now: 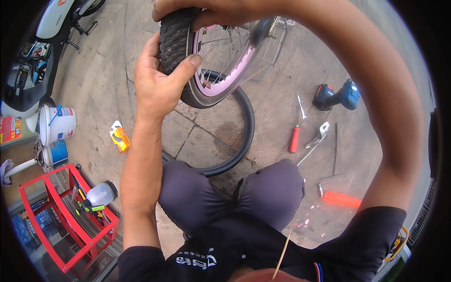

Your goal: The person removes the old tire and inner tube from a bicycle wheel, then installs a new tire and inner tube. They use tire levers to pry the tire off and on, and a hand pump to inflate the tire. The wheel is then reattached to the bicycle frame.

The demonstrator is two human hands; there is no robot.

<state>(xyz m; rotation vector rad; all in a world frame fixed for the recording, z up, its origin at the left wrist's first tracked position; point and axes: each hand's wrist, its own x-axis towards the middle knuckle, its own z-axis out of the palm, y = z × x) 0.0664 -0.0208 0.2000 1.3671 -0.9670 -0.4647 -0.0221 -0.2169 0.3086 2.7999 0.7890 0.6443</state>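
A bicycle wheel with a pink rim (225, 84) and a knobby black tyre (176, 42) is held up at the top centre. My left hand (162, 77) grips the tyre's near side, its thumb lying over the sidewall by the rim. Over the top of the same tyre curls my right hand (208, 12), fingers on the tread and thumb inside against the sidewall; it is cut off by the picture's upper edge. Beneath the wheel a black inner tube (249, 120) lies in a ring on the paving, partly hidden by the wheel and my knee.
To the right lie a cordless impact wrench (333, 97), a spanner (301, 105), a red-handled screwdriver (294, 140), a metal bracket (321, 132) and an orange coiled air hose (340, 199). At left are a small yellow box (120, 137), buckets (58, 123), a red tool cart (53, 190) and an electric scooter (53, 21).
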